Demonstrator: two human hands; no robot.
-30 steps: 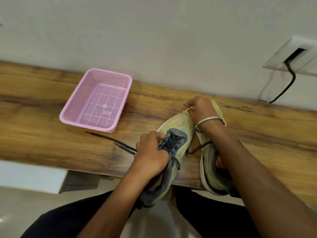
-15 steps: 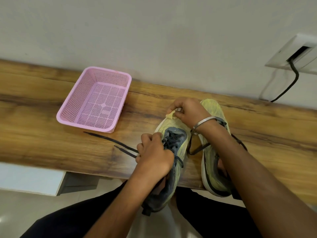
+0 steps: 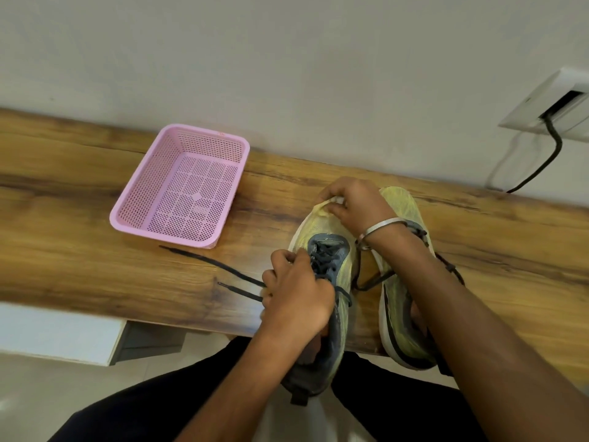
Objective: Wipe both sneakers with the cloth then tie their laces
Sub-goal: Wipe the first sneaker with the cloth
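Note:
Two yellow-green sneakers stand side by side on the wooden shelf [image 3: 95, 269], toes toward the wall. My left hand [image 3: 298, 298] grips the left sneaker [image 3: 331, 275] at its grey lace area and holds it steady; the heel hangs over the shelf edge. My right hand [image 3: 350, 202] pinches a small pale yellow cloth [image 3: 325, 207] and presses it on the left sneaker's toe. My right forearm crosses over the right sneaker [image 3: 401, 314] and hides its middle. Dark untied laces [image 3: 223, 275] trail left across the wood.
An empty pink plastic basket [image 3: 127, 215] sits on the shelf to the left of the sneakers, by the wall. A white wall socket [image 3: 548, 103] with a black cable is at the upper right. My dark trousers show below the shelf edge.
My right hand has moved with the cloth from the right sneaker's toe leftward onto the left sneaker's toe. My left hand has kept its grip on the left sneaker.

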